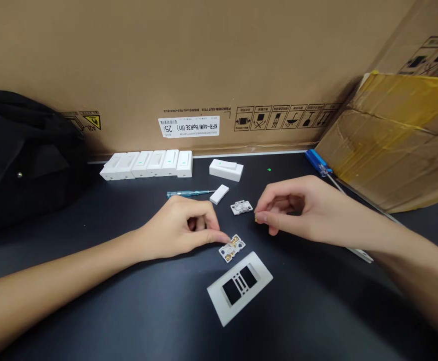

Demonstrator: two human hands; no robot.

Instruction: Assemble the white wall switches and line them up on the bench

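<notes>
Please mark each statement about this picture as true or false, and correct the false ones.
1. The left hand touches a small switch module. True.
2. The right hand holds a blue screwdriver. False: it pinches a tiny brass-coloured part, and the blue-handled screwdriver lies away from it, beside the cardboard.
3. The white faceplate has two rectangular openings. True.
4. The black bag is on the right of the view. False: the black bag is on the left.

A rectangular white plastic faceplate is lying just before a small white plastic switch module, with boxy white plastic switch housings standing in a row behind.
</notes>
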